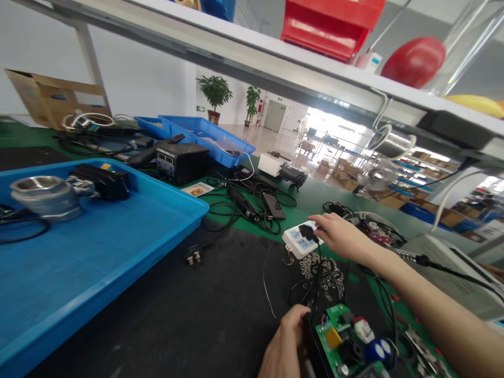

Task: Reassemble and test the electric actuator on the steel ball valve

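Observation:
My left hand (284, 344) is closed around the left edge of a black housing with a green circuit board (334, 336) in it. Blue and white capacitors and a yellow part stand on the board. Farther forward, my right hand (340, 236) grips a black power plug (308, 231) over the white power strip (293, 245). The plug lies at the strip's sockets; I cannot tell whether its prongs are inside one. Its black cord drops toward the housing. Many small metal nuts or rings (328, 278) lie between the strip and the housing.
A blue tray (173, 215) with a metal valve body (47, 197) stands left. Another plug (192, 255) rests on the black mat (205, 304). Tangled cables and a phone-like slab (273, 206) lie behind. A shelf (252, 47) crosses overhead; a grey device (452, 278) sits right.

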Demonstrator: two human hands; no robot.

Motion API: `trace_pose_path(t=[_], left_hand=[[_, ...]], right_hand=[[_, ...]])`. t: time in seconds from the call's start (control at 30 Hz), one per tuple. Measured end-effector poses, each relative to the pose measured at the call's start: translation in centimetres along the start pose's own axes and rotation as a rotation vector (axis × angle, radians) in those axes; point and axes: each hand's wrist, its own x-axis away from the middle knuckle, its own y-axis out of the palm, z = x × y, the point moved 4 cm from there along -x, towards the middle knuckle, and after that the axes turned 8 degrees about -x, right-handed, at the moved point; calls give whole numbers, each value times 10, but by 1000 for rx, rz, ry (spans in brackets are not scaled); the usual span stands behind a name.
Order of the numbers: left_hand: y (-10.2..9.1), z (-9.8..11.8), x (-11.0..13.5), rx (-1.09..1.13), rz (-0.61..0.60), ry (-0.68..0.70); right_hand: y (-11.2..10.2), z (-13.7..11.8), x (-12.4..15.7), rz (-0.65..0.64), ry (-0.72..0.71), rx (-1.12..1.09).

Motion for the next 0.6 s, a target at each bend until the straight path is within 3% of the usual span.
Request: trace_pose_path(t=[0.13, 0.2, 0.33, 0.47, 0.6], left_hand=[[4, 6, -2, 60, 20, 132], [3, 13, 2, 36, 50, 175], [-4, 24, 13, -102, 76, 264], [-7, 30, 26, -301, 155, 464], [-5, 35, 35, -436, 217, 604]], right_hand=[[-27, -26, 75, 192, 55, -96], [-40, -43, 118, 312, 92, -298], [-45, -81, 184, 383, 10, -280], [-35, -96, 208, 419, -48, -189], [-30, -97, 214, 338, -116, -114]])
